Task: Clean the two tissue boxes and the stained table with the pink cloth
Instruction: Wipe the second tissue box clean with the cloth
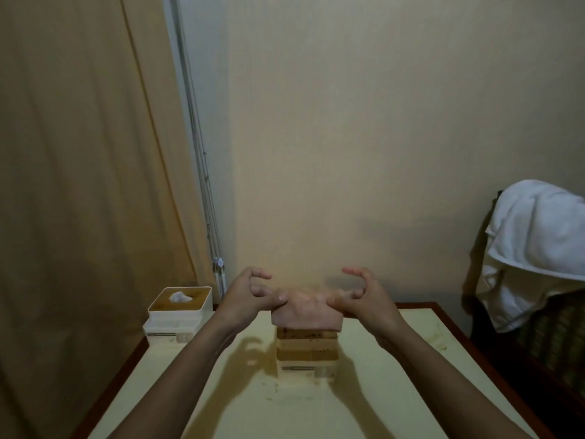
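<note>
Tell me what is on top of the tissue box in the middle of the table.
The pink cloth, pinched at its ends by the left hand and right hand, covers the top of the middle tissue box. That top and any tissue there are hidden.

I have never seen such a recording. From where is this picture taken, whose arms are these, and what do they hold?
No machine here: a person wears a camera on the head, looking forward and down, so the arms are their own. The left hand and the right hand each pinch an end of a pink cloth, draped over a tissue box in the middle of the table. A second tissue box stands at its far left corner. Stains show beside the middle box.
</note>
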